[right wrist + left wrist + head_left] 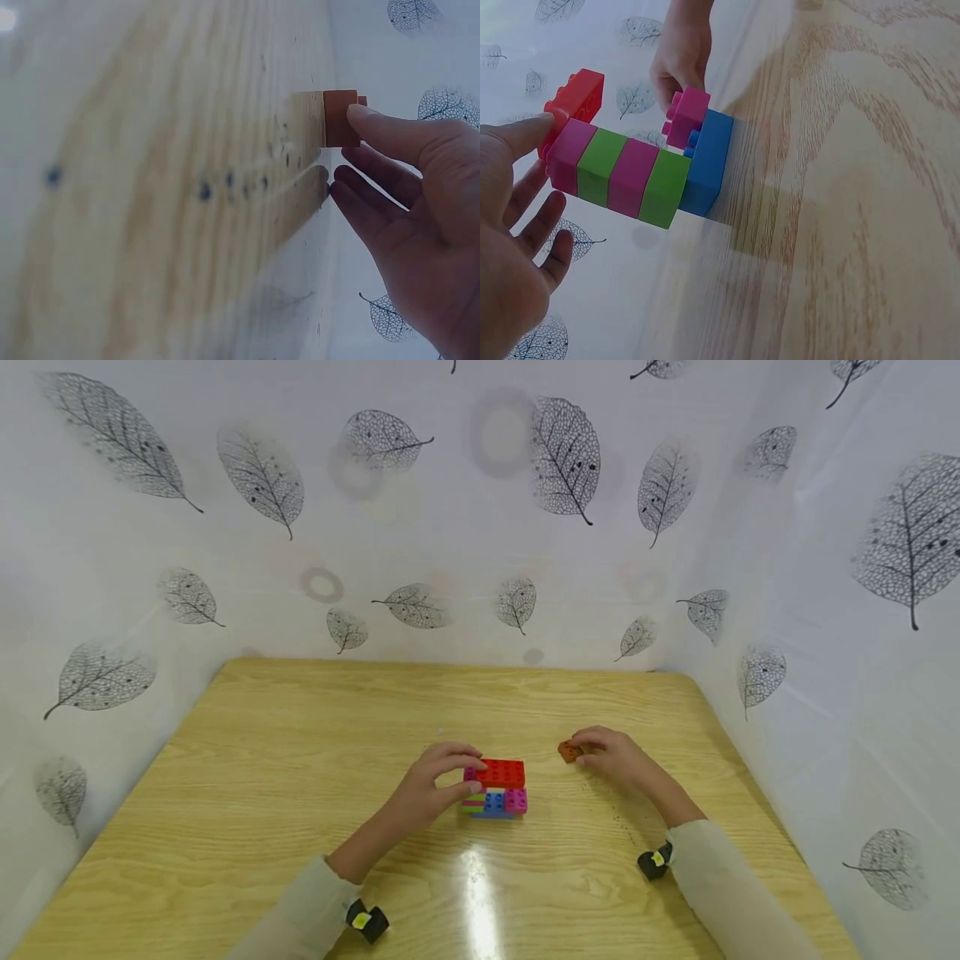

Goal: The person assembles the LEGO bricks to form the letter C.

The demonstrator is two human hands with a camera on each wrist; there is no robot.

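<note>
A stack of toy building bricks stands on the table, with a red brick (pixel 505 772) on top. In the left wrist view its side shows a column of alternating pink and green bricks (pixel 636 171) over a blue brick (pixel 711 161), which also bears a small pink brick (pixel 688 118). My left hand (pixel 433 781) holds the stack's upper left end, its thumb at the front and a fingertip on the red brick. To the right, my right hand (pixel 617 758) pinches a small orange-brown brick (pixel 340 120) at the table surface, its other fingers beside it.
The wooden table (pixel 315 727) stretches to a white curtain (pixel 442 543) with a leaf print at the back and sides. Each wrist wears a black camera, the left one (pixel 367 921) and the right one (pixel 655 862). A bright reflection lies in front of the stack.
</note>
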